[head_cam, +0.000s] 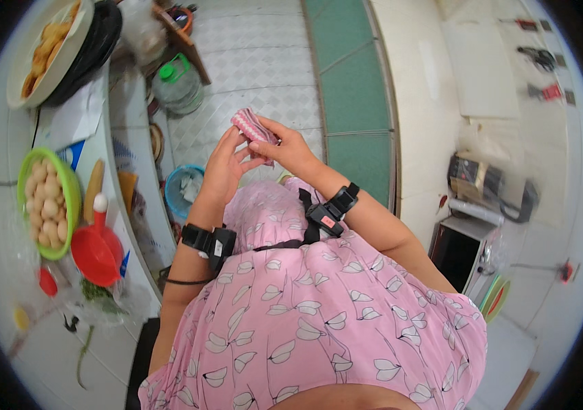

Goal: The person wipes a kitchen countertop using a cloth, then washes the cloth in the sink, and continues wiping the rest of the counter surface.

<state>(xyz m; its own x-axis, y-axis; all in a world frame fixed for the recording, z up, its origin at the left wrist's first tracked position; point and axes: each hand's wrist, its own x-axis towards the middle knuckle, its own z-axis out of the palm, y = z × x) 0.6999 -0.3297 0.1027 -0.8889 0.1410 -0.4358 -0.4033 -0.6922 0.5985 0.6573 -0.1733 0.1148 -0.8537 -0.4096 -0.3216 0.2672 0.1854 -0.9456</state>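
A small pink striped cloth (pixel 253 125), folded or bunched up, is in front of me at about lap height. My right hand (pixel 294 151) grips it between thumb and fingers from the right side. From the left, my left hand (pixel 225 166) has its fingertips on the cloth's near left side, with some fingers reaching beneath it. Black strapped devices are on both wrists. Below the hands is the pink leaf-print garment (pixel 317 307) that I wear.
To the left, a counter holds a green basket of eggs (pixel 47 205), a red ladle-like scoop (pixel 97 251) and a dish of browned food (pixel 50 48). A blue bin (pixel 183 189) and a large water bottle (pixel 177 84) stand beyond. A microwave-like appliance (pixel 458 251) is at right.
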